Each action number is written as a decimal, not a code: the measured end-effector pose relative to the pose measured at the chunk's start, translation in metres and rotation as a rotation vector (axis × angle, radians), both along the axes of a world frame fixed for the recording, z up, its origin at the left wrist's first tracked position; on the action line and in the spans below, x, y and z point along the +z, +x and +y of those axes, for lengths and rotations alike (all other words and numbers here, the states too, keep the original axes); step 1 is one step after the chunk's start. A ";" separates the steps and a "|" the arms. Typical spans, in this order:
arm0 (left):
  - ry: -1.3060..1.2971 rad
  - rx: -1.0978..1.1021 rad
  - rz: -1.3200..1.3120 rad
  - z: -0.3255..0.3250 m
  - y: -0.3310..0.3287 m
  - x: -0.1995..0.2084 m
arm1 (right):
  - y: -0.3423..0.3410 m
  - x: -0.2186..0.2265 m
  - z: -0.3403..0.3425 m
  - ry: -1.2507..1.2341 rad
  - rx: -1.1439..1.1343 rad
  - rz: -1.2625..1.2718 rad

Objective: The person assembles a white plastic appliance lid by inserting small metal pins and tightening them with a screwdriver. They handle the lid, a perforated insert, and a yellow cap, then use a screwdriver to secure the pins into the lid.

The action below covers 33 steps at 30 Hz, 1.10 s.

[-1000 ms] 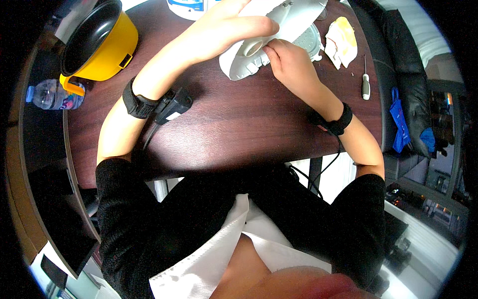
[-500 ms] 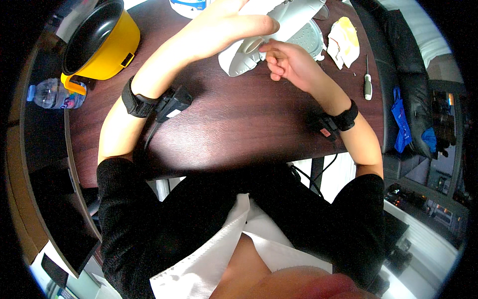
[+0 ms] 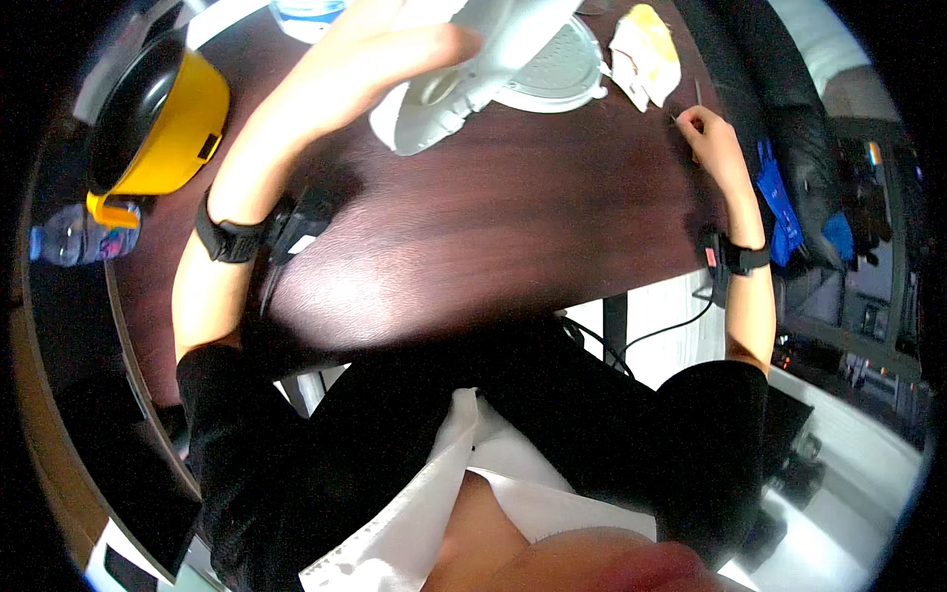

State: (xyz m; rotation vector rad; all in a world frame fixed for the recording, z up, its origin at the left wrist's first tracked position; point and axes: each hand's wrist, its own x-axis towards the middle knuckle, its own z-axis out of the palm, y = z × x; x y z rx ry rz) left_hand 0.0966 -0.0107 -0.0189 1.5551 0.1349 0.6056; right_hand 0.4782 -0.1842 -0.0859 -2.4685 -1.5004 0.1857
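My left hand point(image 3: 370, 74) is closed on a white plastic housing point(image 3: 406, 126), tilted over the far middle of the table; the top of the hand runs out of view. Just right of the housing lies a pale round perforated plastic part point(image 3: 560, 71). At the table's right side my right hand point(image 3: 715, 148) has its fingers pinched around the handle of a screwdriver point(image 3: 697, 92). The thin shaft points away from me, and the fingers cover most of the handle.
A crumpled white and yellow wrapper point(image 3: 646, 59) rests left of the screwdriver. On the far left stands a yellow pot point(image 3: 178, 138) with a dark inside, near a clear plastic bottle point(image 3: 84, 235). A white and blue container point(image 3: 308, 15) is at the back. A black seat point(image 3: 809, 168) adjoins the right edge.
My right hand has left the white housing and moved right to the screwdriver, closing on its handle. My left hand still holds the housing. The whole view has shifted a little.
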 end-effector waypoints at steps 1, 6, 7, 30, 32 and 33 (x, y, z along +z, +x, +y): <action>0.005 0.017 0.011 -0.001 0.000 0.002 | 0.014 -0.001 -0.004 0.016 -0.026 0.009; 0.025 0.030 0.020 0.000 -0.005 0.002 | 0.038 -0.015 -0.007 0.006 -0.042 0.036; 0.026 0.033 0.021 0.000 -0.005 0.002 | 0.038 -0.017 -0.004 -0.016 -0.034 0.025; 0.047 0.084 0.024 0.000 -0.007 -0.002 | -0.115 0.009 0.048 0.130 0.437 0.301; 0.072 0.068 0.062 0.007 -0.011 -0.007 | -0.155 0.004 0.062 0.228 0.586 0.308; 0.085 0.057 0.076 0.011 -0.012 -0.009 | -0.172 0.004 0.068 0.229 0.593 0.450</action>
